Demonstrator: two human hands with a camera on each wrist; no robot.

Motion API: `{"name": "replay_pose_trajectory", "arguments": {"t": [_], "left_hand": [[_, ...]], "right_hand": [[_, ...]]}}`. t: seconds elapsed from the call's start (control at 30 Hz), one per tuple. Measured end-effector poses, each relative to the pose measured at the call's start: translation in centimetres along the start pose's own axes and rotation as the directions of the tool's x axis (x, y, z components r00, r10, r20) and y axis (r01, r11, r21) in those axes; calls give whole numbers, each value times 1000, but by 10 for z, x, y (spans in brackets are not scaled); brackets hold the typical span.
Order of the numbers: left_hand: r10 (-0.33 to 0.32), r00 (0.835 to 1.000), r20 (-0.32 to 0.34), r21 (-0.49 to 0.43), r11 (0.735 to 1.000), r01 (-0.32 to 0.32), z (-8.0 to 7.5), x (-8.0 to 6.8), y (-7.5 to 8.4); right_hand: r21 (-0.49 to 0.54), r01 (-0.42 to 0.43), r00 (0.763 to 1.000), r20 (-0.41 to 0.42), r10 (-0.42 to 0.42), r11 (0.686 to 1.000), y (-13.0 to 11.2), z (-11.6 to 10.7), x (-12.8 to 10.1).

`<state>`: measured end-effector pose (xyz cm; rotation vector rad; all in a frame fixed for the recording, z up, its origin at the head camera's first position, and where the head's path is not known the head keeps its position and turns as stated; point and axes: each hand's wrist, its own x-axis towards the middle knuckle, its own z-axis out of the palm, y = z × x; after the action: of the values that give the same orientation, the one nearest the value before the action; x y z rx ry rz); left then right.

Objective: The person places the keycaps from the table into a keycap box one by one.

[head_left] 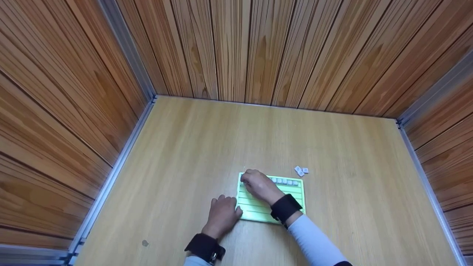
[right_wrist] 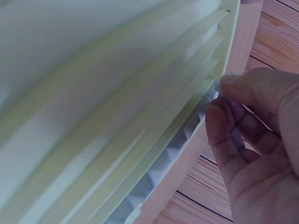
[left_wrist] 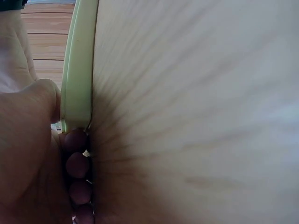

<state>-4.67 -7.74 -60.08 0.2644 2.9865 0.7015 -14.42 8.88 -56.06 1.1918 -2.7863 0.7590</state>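
Observation:
A light green ridged tray (head_left: 255,213) lies on the table, with a row of small pale tiles (head_left: 284,181) along its far slot. At the tray's far left corner is my right hand (head_left: 260,186). In the right wrist view, its thumb and fingertips pinch a small pale tile (right_wrist: 218,86) at the end of that row. My left hand (head_left: 223,214) holds the tray's left edge near the front corner. The left wrist view shows its thumb against the rim (left_wrist: 78,84) and its curled fingertips down beside the tray.
Several loose white tiles (head_left: 300,172) lie just beyond the tray's far right corner. Wood-panelled walls (head_left: 258,51) with metal edging enclose the table (head_left: 177,159) at the back and sides. A dark spot (head_left: 145,243) marks the tabletop at the front left.

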Motion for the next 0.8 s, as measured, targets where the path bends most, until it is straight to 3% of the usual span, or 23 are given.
{"name": "replay_pose_trajectory", "arguments": {"t": [0.2,0.8], "left_hand": [[25,999,-46,15,1000,-24,0,-1,0],[15,999,-35,7,1000,-15,-1,-1,1]], "right_hand": [[-63,3,1000,-10,-4,998,-3,4,6],[-92,-82,996,31,85,992,-8,12,9]]}}
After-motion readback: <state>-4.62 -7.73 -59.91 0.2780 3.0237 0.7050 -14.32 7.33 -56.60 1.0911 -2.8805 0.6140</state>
